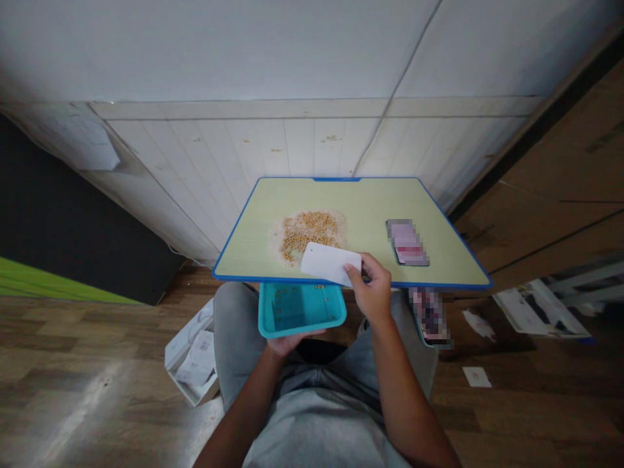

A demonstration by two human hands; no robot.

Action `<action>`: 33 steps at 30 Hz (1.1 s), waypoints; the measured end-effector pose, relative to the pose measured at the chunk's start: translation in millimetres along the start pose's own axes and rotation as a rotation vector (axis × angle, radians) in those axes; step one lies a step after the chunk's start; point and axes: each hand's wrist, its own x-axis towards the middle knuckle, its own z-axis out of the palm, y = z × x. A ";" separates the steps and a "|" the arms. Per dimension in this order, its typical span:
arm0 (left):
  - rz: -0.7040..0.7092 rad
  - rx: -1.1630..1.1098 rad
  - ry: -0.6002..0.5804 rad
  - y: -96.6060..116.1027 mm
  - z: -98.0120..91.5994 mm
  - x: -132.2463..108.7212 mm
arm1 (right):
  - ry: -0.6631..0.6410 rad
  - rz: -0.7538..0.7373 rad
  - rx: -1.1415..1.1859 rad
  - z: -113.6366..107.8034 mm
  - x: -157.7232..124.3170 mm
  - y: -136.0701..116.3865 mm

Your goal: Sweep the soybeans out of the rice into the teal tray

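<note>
My right hand (pixel 373 286) pinches a white card (pixel 331 262) by its right end. The card's left part reaches over the near edge of a heap of yellow soybean-like beans (pixel 314 227) mixed with pale grains, spread on a light green table (pixel 370 198) with a blue rim. Below the table's front edge, my left hand (pixel 292 340) supports a turquoise plastic tub (pixel 302 309) from underneath; most of its fingers are hidden beneath the tub. A few beans lie inside the tub.
On the table's right side lies a phone (pixel 408 242). Another phone-like thing (pixel 431 316) rests by my right thigh. An open white box (pixel 195 357) with papers stands on the floor at left. Cardboard boxes (pixel 550 169) are stacked at right, and a panelled wall (pixel 302 143) rises behind the table.
</note>
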 end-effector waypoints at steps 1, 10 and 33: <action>0.001 0.000 0.001 -0.1 -1.1 -0.7 | 0.011 -0.002 -0.013 -1.1 -0.2 1.2; 0.022 0.010 0.012 -2.9 -4.3 -1.9 | 0.219 -0.006 -0.145 -10.0 8.0 8.8; 0.005 0.023 0.052 -2.1 -1.5 -2.4 | 0.093 -0.113 -0.217 -7.3 37.2 0.2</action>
